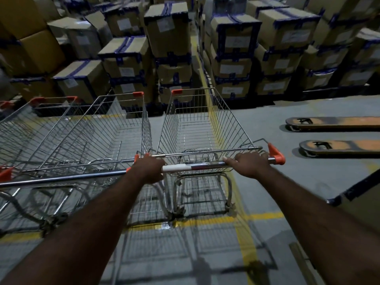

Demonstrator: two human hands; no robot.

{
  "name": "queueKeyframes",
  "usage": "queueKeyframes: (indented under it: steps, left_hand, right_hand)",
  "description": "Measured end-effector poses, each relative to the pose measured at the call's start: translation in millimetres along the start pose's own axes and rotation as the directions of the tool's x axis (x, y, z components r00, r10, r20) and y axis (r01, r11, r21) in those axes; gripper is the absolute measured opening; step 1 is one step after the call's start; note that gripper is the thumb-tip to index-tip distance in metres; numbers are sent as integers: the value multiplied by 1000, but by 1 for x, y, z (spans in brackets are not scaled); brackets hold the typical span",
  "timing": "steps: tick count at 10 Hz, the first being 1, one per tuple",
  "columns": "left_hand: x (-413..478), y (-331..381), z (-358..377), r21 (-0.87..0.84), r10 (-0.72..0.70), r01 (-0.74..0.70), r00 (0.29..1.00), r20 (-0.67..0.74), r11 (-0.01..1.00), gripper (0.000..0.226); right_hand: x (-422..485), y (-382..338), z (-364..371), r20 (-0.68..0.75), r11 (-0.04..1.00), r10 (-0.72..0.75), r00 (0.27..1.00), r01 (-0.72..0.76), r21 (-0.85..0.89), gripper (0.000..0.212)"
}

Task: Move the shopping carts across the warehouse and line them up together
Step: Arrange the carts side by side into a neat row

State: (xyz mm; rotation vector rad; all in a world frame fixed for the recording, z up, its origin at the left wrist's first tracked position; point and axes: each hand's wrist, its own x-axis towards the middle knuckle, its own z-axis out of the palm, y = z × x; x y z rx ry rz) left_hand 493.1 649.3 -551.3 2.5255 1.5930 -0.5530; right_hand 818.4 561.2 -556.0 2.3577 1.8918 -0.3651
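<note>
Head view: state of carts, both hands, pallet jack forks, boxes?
Right cart: empty, upright, handle held.
Left hand: curled round the handle's left end.
Right hand: curled over the handle's right end.
Neighbouring cart: empty, upright, alongside on the left.
Pallet jack forks: lowered, unloaded.
Cardboard boxes: taped, stacked.

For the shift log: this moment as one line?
left hand: holds metal handle bar | right hand: holds same bar | silver wire shopping cart: alongside parked wire carts | ahead: stacked taped cardboard boxes
</note>
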Motion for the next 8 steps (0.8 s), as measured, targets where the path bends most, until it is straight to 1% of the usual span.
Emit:
queueKeyframes:
  steps: [1, 2, 3, 4, 5, 6, 7, 8]
  left_hand:
    - [1, 2, -1, -10, -12, 12, 1000, -4, 1000, 36]
    - [3, 7, -8, -44, -27, 29, 998, 55, 999, 41]
    - [4, 15, -17, -189, -54, 79, 989, 135, 979, 44]
    - [8, 30, -23, -353, 16, 50, 983, 182, 934, 57]
    - [15, 61, -32, -373, 78, -29, 990, 118, 927, 53]
    - [27, 102, -49, -306, 130, -130, 991, -18, 943, 38]
    - [52, 130, -56, -179, 186, -194, 981, -61, 964, 27]
    - [73, 140, -59, -144, 232, -243, 968, -93, 959, 29]
  right_hand:
    - [6, 5, 0, 42, 998, -40, 998, 38, 43, 101]
    - [7, 8, -5, 82, 995, -85, 993, 81, 58, 94]
    - [7, 11, -11, 110, 992, -117, 987, 112, 50, 90]
    - [8, 11, -13, 121, 987, -162, 979, 159, 31, 92]
    - [10, 9, -16, 153, 977, -215, 965, 214, 22, 86]
    - [16, 7, -22, 135, 953, -301, 944, 302, 12, 71]
    - [29, 1, -21, 27, 917, -398, 917, 398, -1, 52]
    - [49, -6, -26, -28, 881, -474, 880, 474, -18, 43]
